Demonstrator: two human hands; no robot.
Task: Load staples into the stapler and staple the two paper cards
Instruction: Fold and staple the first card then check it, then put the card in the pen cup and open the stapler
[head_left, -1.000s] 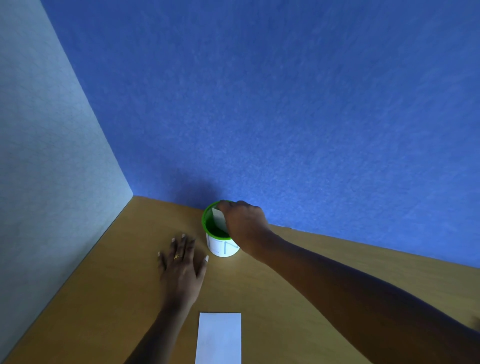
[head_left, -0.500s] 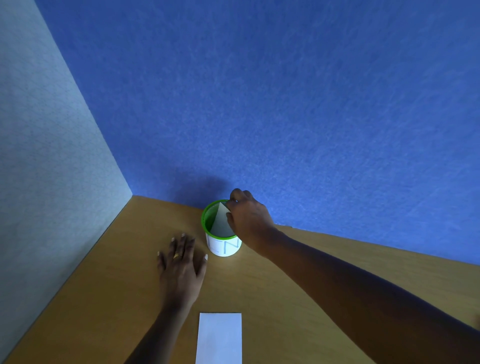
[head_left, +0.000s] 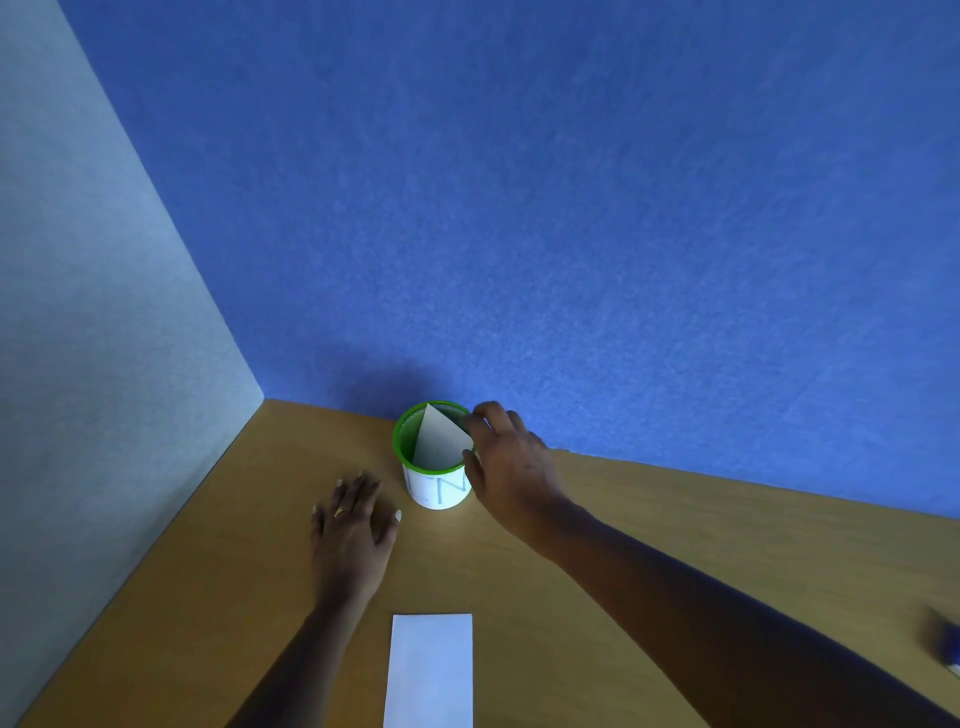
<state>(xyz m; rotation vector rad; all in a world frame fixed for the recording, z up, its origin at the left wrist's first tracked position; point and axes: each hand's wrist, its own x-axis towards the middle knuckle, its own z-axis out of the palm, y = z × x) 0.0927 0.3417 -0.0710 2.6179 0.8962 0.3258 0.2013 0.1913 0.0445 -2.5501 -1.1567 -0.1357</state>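
As a grey-white paper card (head_left: 439, 439) rises corner-first out of the green-rimmed white cylindrical cup (head_left: 439, 491) near the back edge of the tan wooden worktop (head_left: 649, 545), the person's right hand (head_left: 511, 467) pinches its right edge between thumb and curled fingers. A second ago only a sliver of the card showed under the hand, deep in the cup. Now much of one face stands tilted above the rim. The left hand (head_left: 353, 530) has stayed put, flat and open, palm down just left of the cup, holding nothing. A second white rectangular paper card (head_left: 431, 670) lies at the worktop's near edge. With both cards nearly out, gathering looks almost done, while loading and stapling are yet to come. A blurred blue object (head_left: 948, 644) at the right edge is too indistinct to identify.
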